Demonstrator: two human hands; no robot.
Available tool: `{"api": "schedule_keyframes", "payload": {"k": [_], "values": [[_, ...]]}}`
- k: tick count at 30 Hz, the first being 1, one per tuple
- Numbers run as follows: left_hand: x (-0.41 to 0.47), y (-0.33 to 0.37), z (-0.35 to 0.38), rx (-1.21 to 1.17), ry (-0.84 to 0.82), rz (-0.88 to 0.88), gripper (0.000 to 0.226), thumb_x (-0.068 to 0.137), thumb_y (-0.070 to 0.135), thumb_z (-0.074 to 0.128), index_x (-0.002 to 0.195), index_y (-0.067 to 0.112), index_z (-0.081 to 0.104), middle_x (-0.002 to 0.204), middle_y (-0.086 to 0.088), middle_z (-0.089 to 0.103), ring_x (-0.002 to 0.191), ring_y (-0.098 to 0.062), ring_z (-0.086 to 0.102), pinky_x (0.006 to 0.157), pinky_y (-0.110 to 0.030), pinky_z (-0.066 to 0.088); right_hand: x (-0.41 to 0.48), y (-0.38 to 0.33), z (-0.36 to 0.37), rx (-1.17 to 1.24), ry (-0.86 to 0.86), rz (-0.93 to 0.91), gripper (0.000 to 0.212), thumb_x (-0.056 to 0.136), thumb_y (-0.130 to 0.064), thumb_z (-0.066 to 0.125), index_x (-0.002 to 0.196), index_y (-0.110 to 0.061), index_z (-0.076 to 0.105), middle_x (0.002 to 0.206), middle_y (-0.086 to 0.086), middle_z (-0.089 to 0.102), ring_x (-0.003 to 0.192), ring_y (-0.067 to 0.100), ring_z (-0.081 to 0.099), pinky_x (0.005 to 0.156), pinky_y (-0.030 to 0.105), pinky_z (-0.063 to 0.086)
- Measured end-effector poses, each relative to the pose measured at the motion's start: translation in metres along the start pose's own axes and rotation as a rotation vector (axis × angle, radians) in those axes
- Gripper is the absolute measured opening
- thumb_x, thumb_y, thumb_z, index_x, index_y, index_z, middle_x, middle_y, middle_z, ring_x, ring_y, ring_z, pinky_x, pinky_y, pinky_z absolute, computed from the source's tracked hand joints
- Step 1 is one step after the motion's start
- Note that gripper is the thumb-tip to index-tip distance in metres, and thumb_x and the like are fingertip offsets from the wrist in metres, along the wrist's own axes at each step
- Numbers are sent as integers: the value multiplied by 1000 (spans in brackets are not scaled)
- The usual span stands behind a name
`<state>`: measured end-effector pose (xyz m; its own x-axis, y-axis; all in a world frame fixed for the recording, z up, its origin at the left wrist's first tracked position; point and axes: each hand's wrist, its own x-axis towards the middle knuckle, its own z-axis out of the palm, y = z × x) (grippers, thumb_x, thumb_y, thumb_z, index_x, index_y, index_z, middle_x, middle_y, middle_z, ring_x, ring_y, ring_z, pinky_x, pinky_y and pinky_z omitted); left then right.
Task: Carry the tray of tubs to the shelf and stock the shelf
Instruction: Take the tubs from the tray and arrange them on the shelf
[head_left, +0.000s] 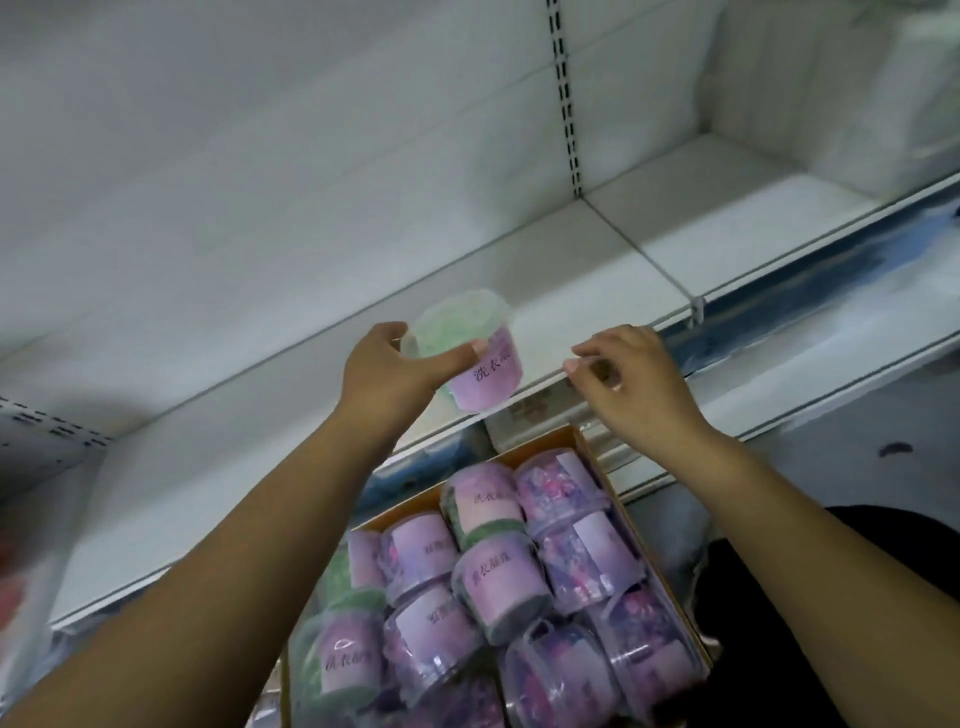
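The left hand (387, 371) grips a clear tub (470, 358), thumb stretched across its near side and the other fingers wrapped round the far side; the tub is tilted, green stuff showing through the lid end and a pink label with dark characters facing the camera. It hangs just over the front edge of the white shelf (260, 405), which runs away beyond both hands. The right hand (631, 379) is just to the right of the tub, apart from it, fingers loosely curled and nothing visible in them; it sits over the shelf's front lip, and whether it touches the lip cannot be told. Below and between the two forearms lies the cardboard tray (535, 448), crowded with more tubs (498, 577) lying on their sides, most with purple labels, a few showing green. Far beyond the right hand, white packs (883, 119) stand on the shelf, blurred
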<state>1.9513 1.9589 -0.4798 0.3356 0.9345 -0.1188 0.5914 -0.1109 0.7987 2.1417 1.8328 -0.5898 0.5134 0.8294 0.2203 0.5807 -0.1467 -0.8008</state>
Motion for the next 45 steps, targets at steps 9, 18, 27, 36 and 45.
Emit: {"api": "schedule_keyframes", "payload": {"k": [9, 18, 27, 36, 45], "values": [[50, 14, 60, 84, -134, 188, 78, 68, 42, 89, 136, 38, 50, 134, 8, 54, 116, -20, 56, 87, -31, 56, 39, 40, 0, -279, -123, -1, 45, 97, -40, 51, 138, -20, 55, 150, -1, 41, 141, 18, 29, 116, 44, 29], [110, 23, 73, 616, -127, 461, 56, 89, 51, 67, 138, 25, 59, 143, 3, 36, 136, -19, 27, 110, -29, 33, 67, 48, -5, -279, -143, 34, 44, 98, -42, 49, 139, -28, 51, 157, -1, 31, 144, 19, 20, 118, 35, 11], [174, 68, 115, 829, -101, 530, 54, 95, 51, 57, 142, 24, 54, 143, 5, 43, 133, -17, 43, 106, -29, 37, 92, 48, 5, -314, -4, 122, 42, 99, -37, 46, 137, -21, 52, 151, 1, 38, 140, 20, 29, 113, 37, 24], [196, 83, 139, 705, -81, 503, 55, 98, 41, 58, 148, 20, 47, 152, 3, 43, 138, -17, 42, 106, -19, 27, 103, 46, 13, -356, 105, 182, 35, 95, -38, 48, 126, -24, 59, 141, -1, 45, 130, 21, 36, 105, 37, 28], [193, 79, 157, 655, 21, 429, 63, 99, 49, 51, 153, 18, 39, 164, 3, 26, 151, -16, 20, 122, -33, 17, 105, 50, 9, -244, 142, 166, 30, 96, -28, 51, 122, -24, 64, 133, -4, 54, 126, 18, 41, 104, 35, 28]]}}
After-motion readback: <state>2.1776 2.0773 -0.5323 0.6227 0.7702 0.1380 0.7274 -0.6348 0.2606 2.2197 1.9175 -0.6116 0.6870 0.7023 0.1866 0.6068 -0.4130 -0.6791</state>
